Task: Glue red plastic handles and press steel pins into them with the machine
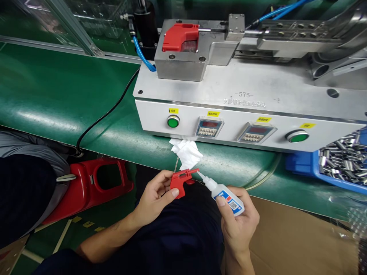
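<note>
My left hand [156, 196] is closed around a small red plastic gun-shaped part [178, 183], its thin barrel pointing right. In my right hand [241, 214] is a white glue bottle [228, 199] with a blue and red label, tilted so its narrow nozzle lies at the tip of the barrel. Whether nozzle and barrel touch, I cannot tell. Just beyond the red part, a crumpled white tissue [187, 152] lies at the bench edge. Another red gun-shaped part [181, 37] sits in the metal fixture of the machine, a metal rod against its right end.
The machine [183, 89] has green buttons and two counters on its front. A blue bin [304, 162] of small metal tubes stands at the right. A black cable [106, 114] crosses the green bench [65, 91]. At the left are a red stool [86, 191] and another person [23, 183].
</note>
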Demonstrator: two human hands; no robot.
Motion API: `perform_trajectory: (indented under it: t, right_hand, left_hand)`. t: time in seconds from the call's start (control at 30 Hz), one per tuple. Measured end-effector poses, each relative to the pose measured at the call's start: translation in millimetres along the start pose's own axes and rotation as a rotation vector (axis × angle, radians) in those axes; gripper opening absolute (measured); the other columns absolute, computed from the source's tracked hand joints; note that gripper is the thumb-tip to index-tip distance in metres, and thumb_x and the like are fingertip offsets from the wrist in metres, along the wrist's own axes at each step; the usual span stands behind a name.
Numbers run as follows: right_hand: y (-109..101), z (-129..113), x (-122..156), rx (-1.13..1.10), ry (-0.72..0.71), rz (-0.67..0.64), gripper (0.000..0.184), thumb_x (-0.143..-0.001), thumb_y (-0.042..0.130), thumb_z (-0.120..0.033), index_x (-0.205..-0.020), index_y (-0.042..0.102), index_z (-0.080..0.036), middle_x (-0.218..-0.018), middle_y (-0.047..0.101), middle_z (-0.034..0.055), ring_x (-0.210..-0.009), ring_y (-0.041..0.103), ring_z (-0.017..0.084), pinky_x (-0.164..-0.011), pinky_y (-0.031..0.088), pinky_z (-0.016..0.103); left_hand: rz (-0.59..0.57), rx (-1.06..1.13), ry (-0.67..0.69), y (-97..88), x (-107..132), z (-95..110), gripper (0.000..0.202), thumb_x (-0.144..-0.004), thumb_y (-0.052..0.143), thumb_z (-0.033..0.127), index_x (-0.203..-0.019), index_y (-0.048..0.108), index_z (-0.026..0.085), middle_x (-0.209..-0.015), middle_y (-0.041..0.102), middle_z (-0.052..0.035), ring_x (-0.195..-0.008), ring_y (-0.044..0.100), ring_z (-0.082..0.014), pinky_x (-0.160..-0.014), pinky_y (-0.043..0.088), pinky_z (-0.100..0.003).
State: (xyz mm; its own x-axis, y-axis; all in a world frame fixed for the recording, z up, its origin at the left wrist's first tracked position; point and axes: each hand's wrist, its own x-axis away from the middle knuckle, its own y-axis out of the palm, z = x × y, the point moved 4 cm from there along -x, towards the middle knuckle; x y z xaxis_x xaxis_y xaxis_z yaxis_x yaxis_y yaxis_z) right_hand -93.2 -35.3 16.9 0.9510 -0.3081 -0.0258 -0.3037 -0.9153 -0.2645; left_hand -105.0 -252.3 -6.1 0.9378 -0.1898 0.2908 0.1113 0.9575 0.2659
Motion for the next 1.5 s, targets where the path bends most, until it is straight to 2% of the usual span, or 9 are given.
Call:
perform_trajectory:
  t: [0.43,0.63,0.8,0.97,1.1,1.17,1.3,1.4,1.5]
  right_hand:
    - [2,2,1,-0.011,0.002,-0.001,0.022,-0.091,0.073,-0.040,-0.083,0.068,-0.020,-0.063,0.056,-0.0035,-0.051,0.042,0.010,-0.047,0.034,0.024]
    - [3,1,4,-0.050,-0.005,-0.023,0.017,-0.091,0.074,-0.035,-0.084,0.068,-0.020,-0.063,0.056,-0.0042,-0.050,0.040,0.009,-0.047,0.033,0.023]
    - [2,13,4,-0.223,0.070,-0.019,0.021,-0.090,0.075,-0.042,-0.091,0.069,-0.021,-0.067,0.059,-0.0027,-0.054,0.049,0.012,-0.052,0.041,0.024]
    - [-1,16,-6,-0.399,0.111,-0.116,0.026,-0.092,0.073,-0.044,-0.106,0.066,-0.023,-0.091,0.074,0.0057,-0.082,0.072,0.023,-0.075,0.058,0.035]
    - [-8,12,-28,-0.235,-0.013,-0.158,0.015,-0.096,0.068,-0.032,-0.109,0.062,-0.026,-0.118,0.076,0.0097,-0.123,0.068,0.029,-0.103,0.055,0.046]
    - [-11,15,-42,-0.063,-0.118,-0.139,0.013,-0.096,0.064,-0.027,-0.109,0.063,-0.026,-0.121,0.074,0.0103,-0.126,0.065,0.030,-0.106,0.053,0.049]
    - [-14,27,-58,0.164,-0.321,-0.065,0.019,-0.094,0.061,-0.022,-0.113,0.066,-0.025,-0.114,0.073,0.0115,-0.112,0.069,0.030,-0.098,0.058,0.049]
    - [-20,33,-49,0.180,-0.362,-0.037,0.036,-0.090,0.062,-0.016,-0.126,0.065,-0.024,-0.119,0.072,0.0124,-0.113,0.068,0.030,-0.098,0.060,0.048]
    - [-37,32,-31,0.142,-0.335,-0.006,0.054,-0.088,0.063,-0.014,-0.141,0.059,-0.024,-0.129,0.070,0.0124,-0.120,0.067,0.030,-0.103,0.060,0.047]
  left_hand:
    - [-0.012,0.023,0.001,-0.3,0,-1,0.021,-0.096,0.076,0.031,-0.115,0.071,0.021,-0.102,0.077,-0.0025,-0.086,0.072,-0.0119,-0.077,0.057,-0.016]
    - [-0.015,0.019,-0.004,-1.1,1,-3,0.021,-0.096,0.076,0.030,-0.116,0.072,0.022,-0.102,0.076,-0.0019,-0.085,0.071,-0.0109,-0.076,0.056,-0.015]
    - [-0.007,0.054,0.003,0.9,-1,-1,0.020,-0.096,0.077,0.030,-0.115,0.073,0.024,-0.099,0.076,-0.0013,-0.083,0.070,-0.0100,-0.076,0.056,-0.015]
    - [-0.002,0.113,-0.024,4.9,-3,1,0.025,-0.094,0.079,0.034,-0.114,0.074,0.019,-0.095,0.074,-0.0048,-0.075,0.068,-0.0130,-0.071,0.059,-0.021]
    - [0.040,0.114,-0.052,8.0,-8,8,0.041,-0.092,0.080,0.035,-0.130,0.068,0.024,-0.104,0.074,-0.0069,-0.072,0.066,-0.0136,-0.070,0.059,-0.025]
    - [0.045,0.090,-0.050,12.9,-13,17,0.047,-0.091,0.081,0.036,-0.134,0.065,0.025,-0.101,0.074,-0.0068,-0.072,0.065,-0.0149,-0.071,0.059,-0.028]
    - [0.055,0.071,-0.029,35.7,-23,37,0.050,-0.087,0.084,0.038,-0.131,0.066,0.023,-0.091,0.070,-0.0059,-0.072,0.063,-0.0178,-0.070,0.057,-0.031]
    - [0.115,0.084,-0.034,58.4,-26,44,0.054,-0.082,0.085,0.040,-0.130,0.066,0.022,-0.091,0.069,-0.0068,-0.069,0.059,-0.0171,-0.064,0.054,-0.029]
    - [0.130,0.074,-0.072,76.1,-36,45,0.056,-0.077,0.087,0.038,-0.128,0.067,0.022,-0.093,0.068,-0.0072,-0.068,0.056,-0.0167,-0.060,0.051,-0.027]
